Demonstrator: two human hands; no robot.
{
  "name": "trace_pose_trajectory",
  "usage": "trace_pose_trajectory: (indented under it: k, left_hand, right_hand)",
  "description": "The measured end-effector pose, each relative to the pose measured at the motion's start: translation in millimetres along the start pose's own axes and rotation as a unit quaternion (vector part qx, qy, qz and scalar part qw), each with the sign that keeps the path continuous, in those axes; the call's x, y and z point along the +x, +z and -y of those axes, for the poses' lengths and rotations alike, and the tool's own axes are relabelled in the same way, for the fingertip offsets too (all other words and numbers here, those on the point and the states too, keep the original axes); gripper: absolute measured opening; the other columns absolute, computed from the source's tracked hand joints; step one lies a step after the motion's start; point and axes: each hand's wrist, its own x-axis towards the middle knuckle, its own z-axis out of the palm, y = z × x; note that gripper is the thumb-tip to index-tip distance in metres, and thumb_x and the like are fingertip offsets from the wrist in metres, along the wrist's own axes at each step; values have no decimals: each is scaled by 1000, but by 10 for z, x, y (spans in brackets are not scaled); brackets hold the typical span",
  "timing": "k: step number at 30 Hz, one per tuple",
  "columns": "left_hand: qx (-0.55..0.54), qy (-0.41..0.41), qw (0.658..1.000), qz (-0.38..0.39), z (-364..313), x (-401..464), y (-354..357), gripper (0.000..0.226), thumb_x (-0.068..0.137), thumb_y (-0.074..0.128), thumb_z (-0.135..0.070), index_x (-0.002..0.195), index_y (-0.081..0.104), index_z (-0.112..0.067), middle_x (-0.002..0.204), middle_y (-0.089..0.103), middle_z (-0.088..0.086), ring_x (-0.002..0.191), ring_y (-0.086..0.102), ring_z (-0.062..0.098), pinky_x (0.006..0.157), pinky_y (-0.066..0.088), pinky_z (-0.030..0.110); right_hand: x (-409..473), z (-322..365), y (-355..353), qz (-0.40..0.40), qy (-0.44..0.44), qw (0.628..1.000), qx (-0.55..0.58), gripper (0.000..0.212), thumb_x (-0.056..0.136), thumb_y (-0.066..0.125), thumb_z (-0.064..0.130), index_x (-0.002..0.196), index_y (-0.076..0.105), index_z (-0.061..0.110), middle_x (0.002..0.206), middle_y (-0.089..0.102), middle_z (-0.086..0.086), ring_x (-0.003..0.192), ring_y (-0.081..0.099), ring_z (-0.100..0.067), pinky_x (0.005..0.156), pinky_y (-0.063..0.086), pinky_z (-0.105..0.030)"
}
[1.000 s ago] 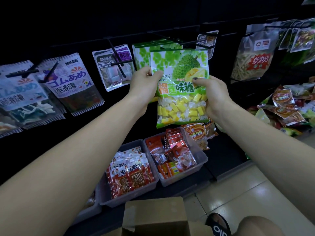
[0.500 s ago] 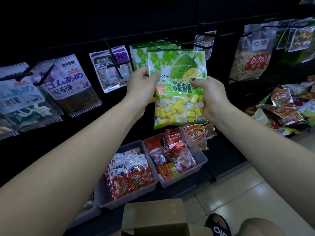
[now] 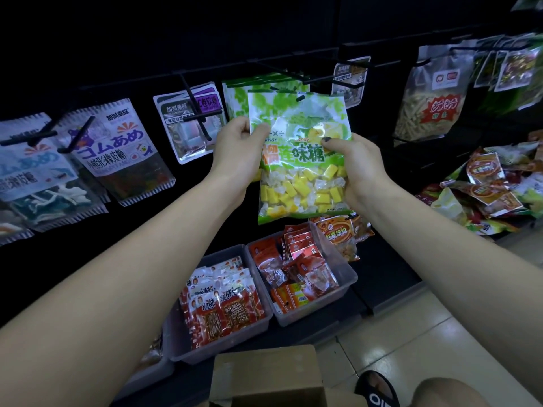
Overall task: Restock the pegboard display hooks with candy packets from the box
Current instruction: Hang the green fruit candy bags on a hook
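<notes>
Both hands' grip holds the durian candy packet [image 3: 299,160] (tilted now).

Dark pegboard panel [image 3: 264,30] above the hook row: open, unobstructed. Black hook [image 3: 282,72] projects toward the viewer; hung durian candy packets [image 3: 235,98] fill its rear part, and the held durian candy packet [image 3: 299,154] stands just before its tip. Flanking obstacles: left, the purple-labelled packet [image 3: 188,121] on its own hook; right, a small white packet [image 3: 349,80]. Below, two clear bins [image 3: 346,277] of red snack packets block the lower shelf; a cardboard box [image 3: 264,374] stands nearest the viewer.
</notes>
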Motion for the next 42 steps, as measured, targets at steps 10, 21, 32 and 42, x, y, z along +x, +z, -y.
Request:
trace_pose_trajectory:
  k: [10, 21, 32, 42]
  left_hand:
    - [17, -41, 999, 5, 47, 113, 12, 38, 95, 64, -36, 73, 37, -21, 84, 41, 8, 78, 47, 22, 74, 41, 39]
    - [105, -19, 990, -93, 251, 512, 121, 46, 105, 59, -26, 69, 31, -20, 68, 30, -2, 64, 29, 17, 66, 25, 34]
    - [193, -14, 969, -151, 364, 872, 102, 41, 107, 51, -20, 71, 31, -20, 66, 36, -3, 58, 30, 13, 53, 23, 31]
    - [195, -4, 975, -111, 563, 8, -152, 19, 103, 58, -16, 121, 58, -11, 91, 61, -4, 87, 58, 17, 75, 41, 28]
  right_hand:
    - [163, -46, 9, -3, -10, 998, -60, 12, 85, 77, 18, 97, 76, 16, 108, 77, -1, 111, 68, -25, 109, 48, -57]
    - [784, -172, 198, 12, -36, 995, -88, 8, 88, 76, 18, 94, 72, 15, 98, 75, -3, 104, 71, -32, 92, 54, -44]
    - [1068, -253, 532, -13, -7, 994, -110, 25, 86, 77, 34, 104, 71, 19, 109, 73, -2, 107, 70, -32, 97, 57, -57]
    - [451, -650, 166, -123, -12, 966, -228, 62, 93, 67, 49, 139, 47, 13, 124, 55, -5, 110, 53, -22, 98, 44, -36]
